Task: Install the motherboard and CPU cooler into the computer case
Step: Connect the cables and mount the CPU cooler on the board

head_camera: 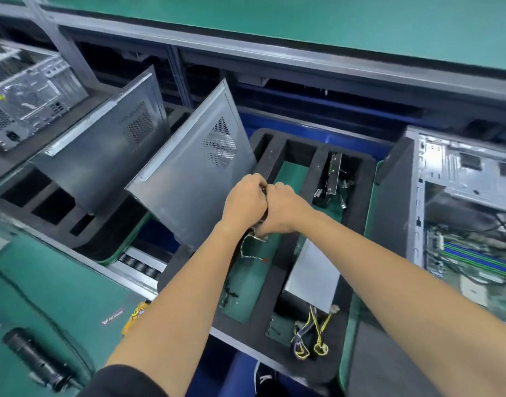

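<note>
Both hands are bunched together over the middle slot of a black foam tray [286,150], the left hand [244,200] and right hand [280,209] pressed knuckle to knuckle with fingers curled round a small dark part [264,190] squeezed between them. It's mostly hidden, so I can't tell if it's the CPU cooler, but a thin twisted wire [250,253] hangs out from under the hands with a bit of red at the end. The open computer case [452,179] stands upright at the right edge, long axis vertical, open side facing the camera. The motherboard [475,262] already sits inside it low down, with blue and green RAM slots running roughly left to right. In the tray there's a silver power supply [315,276] lying lengthwise toward the camera, its bundle of yellow and black cables [309,336] spilling out at the near end, and a small bracket board [333,173] standing on edge in the far right slot. Two grey side panels [188,179] lean tilted in trays to the left, each with a diamond-shaped vent patch. A second case [25,90] lies far left. On the green surface [59,282] there's a black cylindrical tool [37,359] and two stickers [112,316], but the writing is too blurred to read.
</note>
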Available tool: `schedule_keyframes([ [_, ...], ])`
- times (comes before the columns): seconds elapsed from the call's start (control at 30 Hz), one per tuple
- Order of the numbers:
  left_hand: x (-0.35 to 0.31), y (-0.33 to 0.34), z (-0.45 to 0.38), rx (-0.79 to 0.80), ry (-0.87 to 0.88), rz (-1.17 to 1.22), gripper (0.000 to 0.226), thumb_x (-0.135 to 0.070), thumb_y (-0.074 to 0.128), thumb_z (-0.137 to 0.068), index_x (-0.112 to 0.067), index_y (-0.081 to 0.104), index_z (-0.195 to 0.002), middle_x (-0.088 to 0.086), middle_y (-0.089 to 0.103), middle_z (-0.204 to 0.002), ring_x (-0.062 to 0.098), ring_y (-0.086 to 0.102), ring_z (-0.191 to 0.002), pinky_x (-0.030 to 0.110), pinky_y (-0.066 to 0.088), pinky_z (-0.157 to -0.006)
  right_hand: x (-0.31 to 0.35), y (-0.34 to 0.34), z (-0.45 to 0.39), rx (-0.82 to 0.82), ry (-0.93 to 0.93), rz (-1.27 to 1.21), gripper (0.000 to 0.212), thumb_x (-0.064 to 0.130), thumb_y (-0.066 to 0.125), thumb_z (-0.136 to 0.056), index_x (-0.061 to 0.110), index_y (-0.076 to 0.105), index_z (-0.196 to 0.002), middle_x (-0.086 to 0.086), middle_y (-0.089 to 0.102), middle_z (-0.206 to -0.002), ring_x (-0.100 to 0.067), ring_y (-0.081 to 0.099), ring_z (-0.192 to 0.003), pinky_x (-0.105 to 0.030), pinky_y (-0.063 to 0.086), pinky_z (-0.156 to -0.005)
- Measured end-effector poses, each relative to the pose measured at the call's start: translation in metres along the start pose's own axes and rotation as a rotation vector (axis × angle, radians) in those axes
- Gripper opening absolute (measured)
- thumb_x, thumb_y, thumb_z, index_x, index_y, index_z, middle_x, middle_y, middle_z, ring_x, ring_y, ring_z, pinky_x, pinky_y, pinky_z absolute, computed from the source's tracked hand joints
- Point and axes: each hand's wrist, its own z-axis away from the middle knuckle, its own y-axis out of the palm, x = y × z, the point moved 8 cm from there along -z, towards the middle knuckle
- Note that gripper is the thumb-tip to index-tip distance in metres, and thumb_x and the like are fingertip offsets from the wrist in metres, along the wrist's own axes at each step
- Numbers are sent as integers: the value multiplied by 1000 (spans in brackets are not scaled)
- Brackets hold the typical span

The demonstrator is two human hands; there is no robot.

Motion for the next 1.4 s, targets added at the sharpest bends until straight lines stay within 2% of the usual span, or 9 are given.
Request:
schedule_keyframes([
  [0.2,-70,-20,-8,-116,138,58,22,-9,43,-87,-12,63,-97,5,64,-99,21,57,-88,33,45,-78,-23,-63,32,-99,-20,-30,65,52,70,-46,18,44,-95,-2,45,-94,-23,42,-93,-38,49,-80],
  [0.5,-187,-35,-8,-221,319,266,19,3,47,-82,-7,62,-88,3,63,-89,11,52,-80,3,33,-68,-79,-145,103,-252,6,-251,63,41,79,-51,14,54,-102,-7,59,-98,-25,57,-88,-42,55,-72],
  [0.6,-221,-36,-5,-249,344,357,20,5,47,-81,-7,62,-87,4,62,-88,8,52,-77,3,35,-67,-97,-167,128,-316,-15,-282,77,40,82,-55,16,50,-120,-4,53,-111,-22,53,-99,-37,52,-79],
  [0.77,-276,-20,3,-192,401,479,18,1,49,-86,-11,61,-91,2,59,-94,0,52,-81,4,38,-71,-145,-188,171,-410,2,-380,83,35,86,-58,24,42,-127,3,45,-122,-14,49,-106,-25,45,-81],
  [0.87,-304,4,9,-109,441,544,10,-15,55,-90,-14,59,-99,0,58,-99,11,56,-91,20,46,-80,-178,-193,193,-425,34,-475,95,38,86,-53,24,40,-134,7,46,-125,-6,51,-104,-16,41,-74],
  [0.97,-321,45,11,137,399,633,31,-37,49,-91,-18,55,-114,-2,61,-106,13,59,-98,32,50,-85,-212,-194,213,-413,63,-560,104,43,83,-50,25,35,-140,8,46,-127,-7,50,-110,-19,42,-81],
  [1.07,-337,87,17,357,438,576,58,-59,44,-86,-24,43,-132,-4,55,-123,12,54,-112,28,44,-92,-251,-185,234,-380,104,-696,96,39,82,-53,29,36,-137,11,50,-127,-7,51,-114,-24,44,-88],
  [1.2,-366,129,29,502,520,463,82,-75,45,-74,-27,35,-139,-8,45,-136,2,46,-118,14,35,-91,-288,-173,262,-358,93,-863,96,38,81,-47,33,36,-132,16,46,-130,11,52,-109,-11,46,-78],
  [1.4,-401,155,34,343,528,470,62,-62,59,-75,-30,47,-127,-15,51,-116,-11,47,-105,10,37,-79,-329,-163,283,-334,94,-894,108,36,83,-52,37,25,-143,7,27,-152,-16,28,-141,-42,33,-113],
])
